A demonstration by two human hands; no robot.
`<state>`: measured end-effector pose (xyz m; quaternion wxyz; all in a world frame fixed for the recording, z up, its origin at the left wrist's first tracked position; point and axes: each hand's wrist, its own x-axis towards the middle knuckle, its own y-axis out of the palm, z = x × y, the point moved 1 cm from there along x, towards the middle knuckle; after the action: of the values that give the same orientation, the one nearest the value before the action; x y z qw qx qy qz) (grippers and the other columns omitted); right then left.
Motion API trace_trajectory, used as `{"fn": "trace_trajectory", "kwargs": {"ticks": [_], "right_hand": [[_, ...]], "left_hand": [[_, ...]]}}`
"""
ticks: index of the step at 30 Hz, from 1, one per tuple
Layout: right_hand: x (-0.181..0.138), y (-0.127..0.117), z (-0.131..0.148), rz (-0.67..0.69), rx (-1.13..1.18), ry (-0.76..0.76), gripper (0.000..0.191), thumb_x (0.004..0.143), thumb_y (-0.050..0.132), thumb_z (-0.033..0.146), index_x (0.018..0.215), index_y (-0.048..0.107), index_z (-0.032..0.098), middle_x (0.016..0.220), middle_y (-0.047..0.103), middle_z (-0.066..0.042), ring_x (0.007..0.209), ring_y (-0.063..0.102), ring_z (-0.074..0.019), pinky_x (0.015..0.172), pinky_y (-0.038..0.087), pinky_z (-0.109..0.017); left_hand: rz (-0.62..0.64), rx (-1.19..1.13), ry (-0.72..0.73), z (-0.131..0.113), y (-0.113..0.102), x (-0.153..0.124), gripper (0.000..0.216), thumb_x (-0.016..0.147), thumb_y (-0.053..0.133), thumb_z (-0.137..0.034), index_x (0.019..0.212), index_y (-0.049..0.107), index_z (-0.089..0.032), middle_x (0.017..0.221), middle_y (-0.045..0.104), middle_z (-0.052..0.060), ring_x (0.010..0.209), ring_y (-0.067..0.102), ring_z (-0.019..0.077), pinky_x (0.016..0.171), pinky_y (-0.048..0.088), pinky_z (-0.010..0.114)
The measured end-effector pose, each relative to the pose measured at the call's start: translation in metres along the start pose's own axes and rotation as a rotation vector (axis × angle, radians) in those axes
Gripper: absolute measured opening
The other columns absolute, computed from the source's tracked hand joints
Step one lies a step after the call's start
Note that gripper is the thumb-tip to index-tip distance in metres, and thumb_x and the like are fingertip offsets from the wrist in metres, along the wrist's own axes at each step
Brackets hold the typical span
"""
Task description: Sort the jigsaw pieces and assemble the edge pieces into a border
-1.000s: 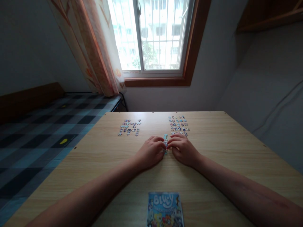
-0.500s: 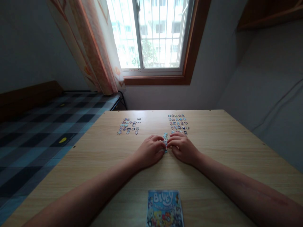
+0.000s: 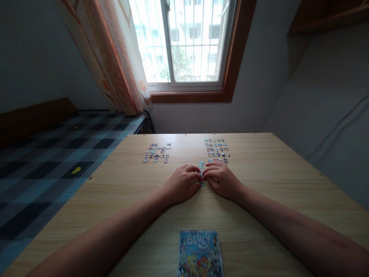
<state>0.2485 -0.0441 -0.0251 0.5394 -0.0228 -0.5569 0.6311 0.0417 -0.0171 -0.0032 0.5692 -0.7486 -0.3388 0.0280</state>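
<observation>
A narrow strip of joined jigsaw puzzle pieces lies on the wooden table between my two hands. From its left side, my left hand has its fingertips closed against the strip. On the opposite side, my right hand presses bent fingers to the strip's edge. Fingers cover much of the strip's middle, so single pieces there cannot be made out. Loose puzzle pieces lie in rows beyond my right hand, and another loose group of pieces sits farther left.
A blue picture box marked "Bluey" lies near the table's front edge, between my forearms. Left of the table stands a bed with a checked cover. A window and a curtain are beyond.
Both hands stay at the strip with hardly any movement. The whole view has shifted very slightly; the loose pieces and the box lie as before.
</observation>
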Motion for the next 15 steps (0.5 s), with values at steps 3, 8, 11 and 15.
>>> {"fn": "trace_trajectory", "kwargs": {"ticks": [3,8,11,15], "right_hand": [[-0.0002,0.0001,-0.0002,0.010,0.008,0.005,0.030,0.081,0.057,0.003,0.080,0.075,0.026,0.092,0.079,0.001,0.105,0.067,-0.0241,0.104,0.042,-0.049],[-0.0002,-0.0007,0.0003,0.007,0.014,0.004,0.030,0.080,0.056,0.002,0.080,0.075,0.026,0.092,0.078,0.001,0.104,0.067,-0.0239,0.105,0.041,-0.049],[-0.0001,-0.0008,0.0004,0.004,0.010,0.002,0.031,0.080,0.056,0.002,0.079,0.075,0.026,0.091,0.078,0.000,0.104,0.067,-0.0234,0.105,0.042,-0.048],[-0.0002,-0.0002,0.0003,0.006,0.011,0.015,0.030,0.081,0.057,0.002,0.078,0.074,0.027,0.092,0.078,0.001,0.104,0.068,-0.0236,0.105,0.042,-0.049]], "left_hand": [[0.001,0.003,0.003,-0.0001,-0.0003,-0.0004,0.014,0.084,0.068,-0.020,0.096,0.073,-0.024,0.119,0.070,0.006,0.108,0.063,0.0237,0.101,0.050,0.046],[-0.011,0.024,0.028,-0.0001,-0.0013,-0.0011,0.014,0.086,0.064,-0.020,0.095,0.074,-0.024,0.117,0.070,0.005,0.105,0.064,0.0224,0.099,0.052,0.044],[-0.019,0.056,0.050,-0.0007,-0.0020,-0.0010,0.014,0.089,0.061,-0.021,0.093,0.075,-0.024,0.116,0.071,0.005,0.101,0.064,0.0215,0.097,0.053,0.043],[-0.007,0.090,0.075,-0.0029,-0.0025,-0.0005,0.015,0.092,0.060,-0.022,0.093,0.075,-0.024,0.112,0.072,0.004,0.100,0.064,0.0213,0.094,0.055,0.040]]}}
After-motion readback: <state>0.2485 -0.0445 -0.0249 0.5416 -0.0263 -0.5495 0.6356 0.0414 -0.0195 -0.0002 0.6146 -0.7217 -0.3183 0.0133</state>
